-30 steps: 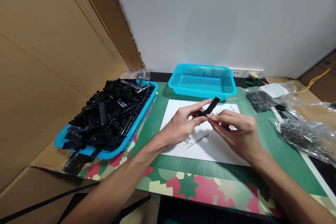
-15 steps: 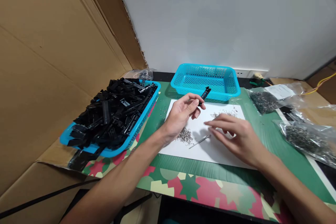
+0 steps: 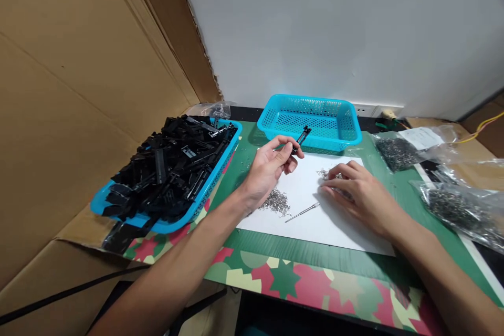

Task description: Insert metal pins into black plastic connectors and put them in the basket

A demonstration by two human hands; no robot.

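Above white paper (image 3: 311, 231), black part (image 3: 303, 137) pinched in left hand (image 3: 268, 168), far end jutting beyond grip; grip of right hand (image 3: 357, 188) unclear.

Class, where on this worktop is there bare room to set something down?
Bare: the near strip of paper, before the thin tool; green mat between paper and clear bags; inside the back basket.
Crowded: the left basket, heaped with black parts; around the metal piles.

Tall brown cardboard (image 3: 86, 63) at left, pale wall (image 3: 315, 26), white socket strip (image 3: 365, 109), yellow wire (image 3: 487, 122) at right
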